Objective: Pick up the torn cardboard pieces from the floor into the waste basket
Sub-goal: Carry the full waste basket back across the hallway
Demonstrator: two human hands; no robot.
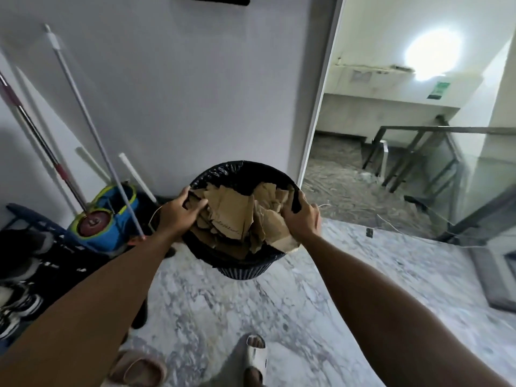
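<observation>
Both hands grip the rim of the black basket (245, 270), which tilts toward the camera above the marble floor (212, 311). The left hand (178, 212) curls over the left edge, the right hand (303, 219) over the right. Torn cardboard (237, 216) fills the basket. A mop bucket (111, 219) stands at left.

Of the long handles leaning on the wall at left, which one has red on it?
The leftmost mop handle, metal with red bands, standing in the mop bucket. The others are plain white.
</observation>
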